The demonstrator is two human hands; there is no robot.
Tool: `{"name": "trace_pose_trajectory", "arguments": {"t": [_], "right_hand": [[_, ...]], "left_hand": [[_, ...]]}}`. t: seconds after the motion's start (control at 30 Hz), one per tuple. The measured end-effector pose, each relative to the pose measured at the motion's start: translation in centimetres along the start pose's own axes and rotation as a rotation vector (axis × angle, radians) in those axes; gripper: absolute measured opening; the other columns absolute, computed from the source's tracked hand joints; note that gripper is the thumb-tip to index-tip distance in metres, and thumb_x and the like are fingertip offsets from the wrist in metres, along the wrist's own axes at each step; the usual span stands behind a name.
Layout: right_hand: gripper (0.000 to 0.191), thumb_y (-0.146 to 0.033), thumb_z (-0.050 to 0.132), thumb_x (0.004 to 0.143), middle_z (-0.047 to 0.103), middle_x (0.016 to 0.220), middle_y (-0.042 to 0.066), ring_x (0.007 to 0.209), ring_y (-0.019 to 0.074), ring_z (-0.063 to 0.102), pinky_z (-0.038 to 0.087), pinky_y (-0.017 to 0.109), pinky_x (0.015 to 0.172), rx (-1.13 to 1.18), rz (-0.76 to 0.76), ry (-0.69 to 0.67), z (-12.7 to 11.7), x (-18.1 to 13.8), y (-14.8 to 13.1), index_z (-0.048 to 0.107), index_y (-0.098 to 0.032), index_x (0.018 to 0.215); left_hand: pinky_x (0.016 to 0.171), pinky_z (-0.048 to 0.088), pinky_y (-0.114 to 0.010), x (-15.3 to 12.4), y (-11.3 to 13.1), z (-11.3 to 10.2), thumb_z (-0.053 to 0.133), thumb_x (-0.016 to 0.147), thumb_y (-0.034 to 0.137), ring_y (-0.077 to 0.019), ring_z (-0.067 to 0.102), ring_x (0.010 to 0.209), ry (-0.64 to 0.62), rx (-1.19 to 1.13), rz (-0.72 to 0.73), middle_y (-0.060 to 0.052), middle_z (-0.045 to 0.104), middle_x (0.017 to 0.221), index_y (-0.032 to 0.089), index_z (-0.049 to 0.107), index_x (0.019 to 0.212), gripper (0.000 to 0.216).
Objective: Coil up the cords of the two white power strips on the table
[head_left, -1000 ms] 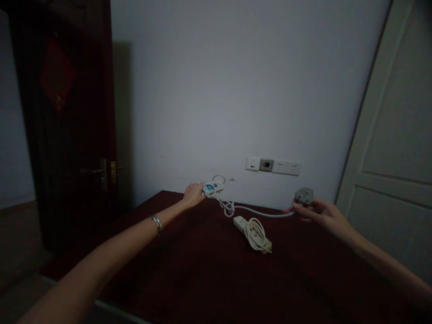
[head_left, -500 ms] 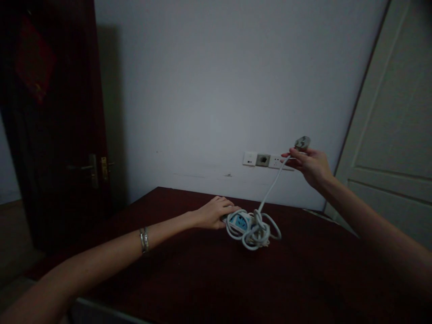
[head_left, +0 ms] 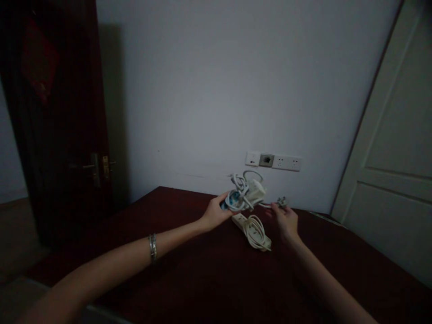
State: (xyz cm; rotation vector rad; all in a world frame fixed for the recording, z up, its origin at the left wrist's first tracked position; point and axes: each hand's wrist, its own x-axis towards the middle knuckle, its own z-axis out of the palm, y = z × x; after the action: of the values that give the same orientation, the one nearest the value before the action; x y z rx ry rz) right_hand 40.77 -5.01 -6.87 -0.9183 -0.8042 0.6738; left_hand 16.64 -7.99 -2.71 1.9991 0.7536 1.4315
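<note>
My left hand [head_left: 216,211] is closed round one end of a white and blue power strip [head_left: 256,191], which is raised off the table and tilted. Its white cord [head_left: 239,182] is tangled in loops about the strip. From the tangle the cord runs right to a plug [head_left: 281,201], pinched in the fingers of my right hand [head_left: 285,220]. Below them, a second power strip [head_left: 239,219], cream coloured, lies on the dark red table, its own cord [head_left: 255,234] coiled on top of it.
The dark red table [head_left: 209,270] stands against a pale wall with a row of wall sockets [head_left: 286,162] just above it. A dark door [head_left: 67,135] with a handle is on the left, a pale panelled door [head_left: 394,148] on the right.
My left hand has lifted the white and blue power strip off the table, uncovering the cream one beneath. My right hand has come down and left with the plug.
</note>
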Motion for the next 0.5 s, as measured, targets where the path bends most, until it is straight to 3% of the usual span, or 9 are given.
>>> {"name": "trace_pose_trajectory", "arguments": {"t": [0.13,0.27,0.37,0.5], "right_hand": [[0.034,-0.042,0.065,0.068,0.068,0.078,0.009,0.069,0.0202,0.064,0.051,0.030,0.064,-0.263,-0.308,-0.099,1.2,-3.6,2.5,0.062,-0.013,0.086],[0.020,-0.030,0.054,0.078,0.067,0.075,0.005,0.067,0.0171,0.061,0.045,0.026,0.065,-0.534,-0.588,-0.276,3.3,-6.6,2.9,0.064,-0.015,0.086],[0.020,-0.030,0.052,0.079,0.067,0.072,0.004,0.062,0.0159,0.058,0.042,0.024,0.061,-0.602,-0.655,-0.330,4.8,-7.8,2.7,0.065,-0.016,0.086],[0.025,-0.038,0.053,0.080,0.068,0.077,0.005,0.065,0.0186,0.060,0.043,0.026,0.062,-0.573,-0.617,-0.333,5.5,-8.4,3.1,0.065,-0.017,0.086]], "left_hand": [[0.078,0.045,-0.029,2.0,-3.3,0.1,0.072,0.064,0.035,-0.0208,0.062,0.087,0.231,0.167,-0.202,-0.008,0.069,0.094,0.013,0.064,0.100,0.043],[0.073,0.043,-0.029,2.2,-4.9,0.8,0.067,0.067,0.045,-0.0233,0.062,0.088,0.276,0.444,-0.370,-0.010,0.067,0.095,0.018,0.063,0.098,0.041],[0.073,0.042,-0.029,1.4,-5.4,1.6,0.063,0.071,0.046,-0.0251,0.059,0.096,0.266,0.655,-0.386,-0.011,0.063,0.105,0.021,0.055,0.107,0.045],[0.077,0.040,-0.030,-0.1,-6.1,2.3,0.058,0.076,0.038,-0.0258,0.054,0.104,0.198,0.787,-0.341,-0.012,0.056,0.111,0.020,0.044,0.117,0.047]]}}
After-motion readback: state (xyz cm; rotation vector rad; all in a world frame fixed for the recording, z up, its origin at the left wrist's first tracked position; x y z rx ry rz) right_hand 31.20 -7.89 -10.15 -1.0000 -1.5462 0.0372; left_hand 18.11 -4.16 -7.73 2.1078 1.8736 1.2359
